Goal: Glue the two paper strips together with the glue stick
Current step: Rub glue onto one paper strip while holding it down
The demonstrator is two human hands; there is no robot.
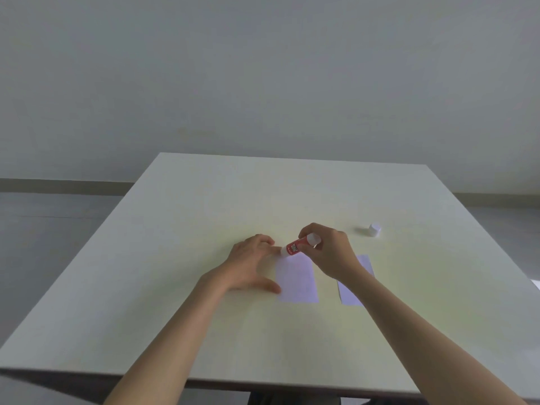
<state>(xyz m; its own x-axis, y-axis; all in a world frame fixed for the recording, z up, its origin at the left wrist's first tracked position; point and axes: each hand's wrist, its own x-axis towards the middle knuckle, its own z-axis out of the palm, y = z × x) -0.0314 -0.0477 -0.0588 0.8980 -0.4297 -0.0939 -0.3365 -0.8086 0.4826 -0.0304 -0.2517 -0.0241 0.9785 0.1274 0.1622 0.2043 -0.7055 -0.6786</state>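
Observation:
Two white paper strips lie side by side on the pale table [204,200]. The left strip [296,279] is pinned flat by my left hand [251,264], fingers spread, with the thumb at its near left edge and fingertips at its far left corner. My right hand [327,252] grips a red-and-white glue stick [295,247], uncapped and tilted, its tip touching the far edge of the left strip. My right wrist partly covers the right strip [352,290].
The glue stick's white cap [374,229] stands on the table to the far right of my hands. The table's near edge runs along the bottom of the view. A grey wall and floor lie beyond the far edge.

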